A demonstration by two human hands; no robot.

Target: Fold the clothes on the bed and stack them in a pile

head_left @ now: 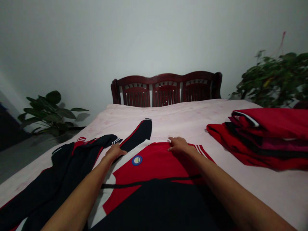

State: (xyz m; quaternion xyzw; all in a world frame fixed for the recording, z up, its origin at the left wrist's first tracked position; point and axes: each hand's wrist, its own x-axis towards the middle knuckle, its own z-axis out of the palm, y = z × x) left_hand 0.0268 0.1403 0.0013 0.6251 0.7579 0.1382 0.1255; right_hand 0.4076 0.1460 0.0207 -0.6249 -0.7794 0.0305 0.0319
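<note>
A red, white and navy jacket (154,160) with a round blue badge (137,160) lies spread on the bed in front of me. One navy sleeve with a striped cuff (141,131) stretches away toward the headboard. My left hand (115,152) rests at the jacket's left edge, by that sleeve, thumb stretched to the right; its other fingers are partly hidden. On the red upper edge lies my right hand (179,145), fingers and thumb apart, pointing left. Left of my left hand is a second navy garment (69,173) with red trim, loosely laid out.
A stack of folded red and dark clothes (269,138) sits at the right of the bed. The pink bedsheet (185,118) reaches a dark wooden headboard (166,91). Leafy plants stand at the left (50,112) and right (276,77).
</note>
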